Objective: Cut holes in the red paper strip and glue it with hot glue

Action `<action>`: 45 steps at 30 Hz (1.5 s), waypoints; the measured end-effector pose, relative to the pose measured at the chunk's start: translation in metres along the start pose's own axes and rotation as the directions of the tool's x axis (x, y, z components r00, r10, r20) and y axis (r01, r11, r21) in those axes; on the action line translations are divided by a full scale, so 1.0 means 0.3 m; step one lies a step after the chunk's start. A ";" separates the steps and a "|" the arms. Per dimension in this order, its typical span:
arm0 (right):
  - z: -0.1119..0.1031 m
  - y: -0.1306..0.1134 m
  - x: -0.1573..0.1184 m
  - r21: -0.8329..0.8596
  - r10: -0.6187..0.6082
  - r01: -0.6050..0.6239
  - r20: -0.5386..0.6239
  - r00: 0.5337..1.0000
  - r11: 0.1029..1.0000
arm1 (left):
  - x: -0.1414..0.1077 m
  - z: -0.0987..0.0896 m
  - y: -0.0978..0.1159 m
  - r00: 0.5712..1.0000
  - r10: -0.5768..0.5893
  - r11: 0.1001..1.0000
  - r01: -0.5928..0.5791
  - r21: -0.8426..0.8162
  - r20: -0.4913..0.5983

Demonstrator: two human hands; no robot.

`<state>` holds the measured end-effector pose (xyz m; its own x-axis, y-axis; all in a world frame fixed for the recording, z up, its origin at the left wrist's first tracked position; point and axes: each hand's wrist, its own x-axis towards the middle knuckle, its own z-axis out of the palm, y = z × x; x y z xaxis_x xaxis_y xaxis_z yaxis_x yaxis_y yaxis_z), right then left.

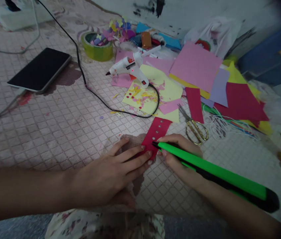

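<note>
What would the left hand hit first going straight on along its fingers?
Probably the tip of the green tool, or the right hand holding it; they're close, so order is unclear. The left hand already touches the red strip.

Dark-screened device (40,68); white power strip (23,19) farther back

Left hand (109,174) splayed, right hand (183,173) apparently curled

Red strip (157,130): laid slantwise on the quilted cloth (90,129); pierced by a single row of four visible round holes; near part partly covered. Green-and-black tool (217,167): long, slim, green on top, black at tip and rear; tip over the strip near the lowest visible hole, rear toward the lower right.
</note>
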<state>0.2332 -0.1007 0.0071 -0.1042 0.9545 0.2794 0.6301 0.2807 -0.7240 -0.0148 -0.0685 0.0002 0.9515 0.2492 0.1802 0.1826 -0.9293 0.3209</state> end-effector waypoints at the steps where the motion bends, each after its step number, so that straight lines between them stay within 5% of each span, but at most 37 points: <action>1: 0.001 0.002 -0.002 -0.001 0.001 -0.001 0.003 1.000 1.000 | 0.000 0.000 0.000 1.000 0.000 1.000 0.000 0.000 -0.002; 23: -0.003 0.007 -0.007 0.043 0.019 -0.020 0.030 0.999 0.999 | -0.001 -0.004 -0.004 1.000 -0.006 1.000 0.006 -0.013 0.019; 40: 0.002 -0.018 0.024 0.012 -0.102 0.102 0.071 0.992 0.995 | 0.005 -0.007 -0.005 1.000 -0.006 1.000 0.006 -0.020 0.001; 45: -0.008 0.010 0.024 0.190 0.051 -0.053 0.013 0.999 0.980 | 0.003 -0.004 -0.017 1.000 0.022 1.000 -0.022 -0.003 -0.019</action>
<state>0.2361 -0.0931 0.0086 -0.0822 0.9688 0.2338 0.4772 0.2442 -0.8442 -0.0152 -0.0631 -0.0001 0.9505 0.2335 0.2048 0.1607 -0.9340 0.3192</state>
